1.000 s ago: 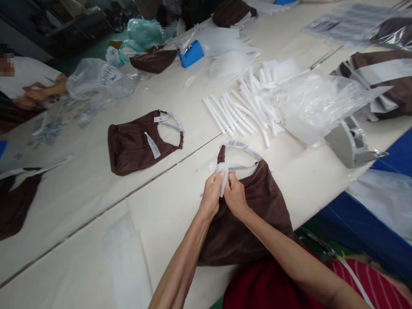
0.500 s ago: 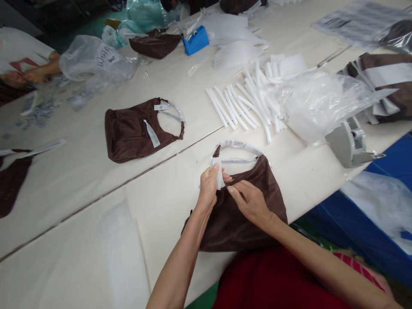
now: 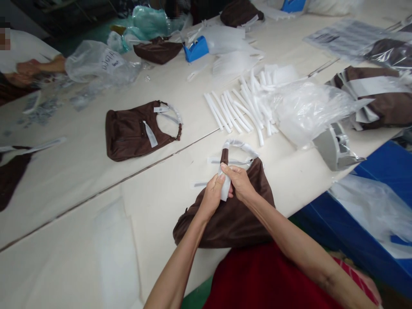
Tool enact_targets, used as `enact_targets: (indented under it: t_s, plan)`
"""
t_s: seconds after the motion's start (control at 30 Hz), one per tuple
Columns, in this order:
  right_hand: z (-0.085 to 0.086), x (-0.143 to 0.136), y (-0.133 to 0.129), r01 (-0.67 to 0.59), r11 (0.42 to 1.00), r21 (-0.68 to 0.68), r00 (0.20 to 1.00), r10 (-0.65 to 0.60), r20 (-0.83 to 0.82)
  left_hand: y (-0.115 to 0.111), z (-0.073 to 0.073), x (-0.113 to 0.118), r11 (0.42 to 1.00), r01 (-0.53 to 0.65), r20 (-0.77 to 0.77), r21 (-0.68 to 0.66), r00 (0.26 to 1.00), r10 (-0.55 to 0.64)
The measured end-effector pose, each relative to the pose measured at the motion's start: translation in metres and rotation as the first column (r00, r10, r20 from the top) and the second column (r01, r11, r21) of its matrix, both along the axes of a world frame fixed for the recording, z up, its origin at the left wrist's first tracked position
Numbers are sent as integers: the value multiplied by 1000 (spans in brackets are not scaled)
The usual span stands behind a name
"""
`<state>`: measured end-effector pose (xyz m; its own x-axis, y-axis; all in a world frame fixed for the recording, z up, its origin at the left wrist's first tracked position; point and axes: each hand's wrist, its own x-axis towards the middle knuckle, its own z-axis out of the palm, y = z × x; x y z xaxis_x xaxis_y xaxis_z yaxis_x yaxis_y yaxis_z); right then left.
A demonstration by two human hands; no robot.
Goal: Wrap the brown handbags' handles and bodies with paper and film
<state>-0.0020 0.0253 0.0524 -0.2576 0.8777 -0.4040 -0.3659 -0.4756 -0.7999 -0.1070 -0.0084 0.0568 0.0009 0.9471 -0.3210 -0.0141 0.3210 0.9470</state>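
Lying against the near edge of the pale, smooth worktop (image 3: 167, 184), as the head camera shows, is a dark-brown soft handbag (image 3: 231, 227). Its curved handle (image 3: 240, 146), mostly wrapped in thin white material, points to the far edge. The left hand (image 3: 212, 195) is over the handbag, with its thumb and fingers closed on a narrow whitish flexible strip (image 3: 226, 189), which lies at the brown end of the handle. The right hand (image 3: 238, 180) meets the left hand and pinches the upper part of this strip with its thumb; its other fingers are bent, and partly I cannot see them.

Farther from the near edge, to the left, lies a second brown handbag (image 3: 127, 135) with a white paper tag (image 3: 160, 110). Beyond the held handbag, thin white foam tubes (image 3: 241, 111) lie in a loose heap, just beside a crumpled transparent plastic bag (image 3: 309, 107). Near the worktop's right edge stands a grey tape dispenser (image 3: 334, 148). By the far left edge are a co-worker's hands (image 3: 28, 71); what they hold is unclear.
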Motion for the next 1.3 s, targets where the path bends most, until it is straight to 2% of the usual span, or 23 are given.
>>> enact_targets:
  t_s: [0.1,0.2,0.27,0.33,0.43,0.5,0.53,0.57,0.63,0.67,0.73,0.8,0.87,0.93,1.0,1.17,1.3]
  plan:
    - [0,2,-2,39,999,-28,999,-39,31,-10,6,-3,1000,18,-69,-23,997,-20]
    - [0,2,-1,103,994,-42,992,-100,76,-18,11,-3,999,-31,-185,-38,982,24]
    - [1,2,0,137,988,-66,987,-131,89,-20,12,2,999,-30,-204,-25,979,24]
    - [0,6,2,97,990,-100,993,-90,71,-19,10,9,1000,-11,-238,-21,971,6]
    - [-7,29,8,-71,996,-49,995,74,66,-11,1,22,999,1,-327,-40,945,-14]
    - [-11,64,11,-129,991,24,982,124,145,-4,-6,29,998,2,-327,-61,945,-22]
    - [-12,88,12,-113,992,53,974,100,204,-1,-9,33,997,-6,-307,-74,951,-17]
    - [-13,117,12,-69,995,78,963,47,265,3,-11,36,996,-22,-283,-89,959,-4]
    - [-11,184,11,97,986,136,913,-142,382,9,-15,41,991,-60,-239,-119,971,30]
    - [-9,220,11,214,963,165,861,-266,434,11,-16,43,989,-76,-227,-130,973,45]
    - [-5,291,14,428,873,234,690,-483,539,14,-18,46,986,-93,-230,-137,971,60]
    - [-3,350,22,505,805,310,520,-571,635,16,-22,48,987,-85,-267,-138,963,46]
    - [-5,391,35,489,807,332,436,-556,708,17,-26,49,987,-68,-317,-146,948,18]
    - [-11,413,49,450,842,296,445,-499,743,18,-30,49,985,-59,-350,-164,937,-2]
    - [-19,421,64,427,872,240,494,-447,746,18,-32,49,981,-69,-352,-181,936,1]
    - [-38,422,83,399,904,153,595,-382,707,19,-31,47,968,-144,-355,-207,933,63]
    - [-42,422,87,379,914,141,653,-372,659,18,-30,48,959,-178,-359,-222,929,90]
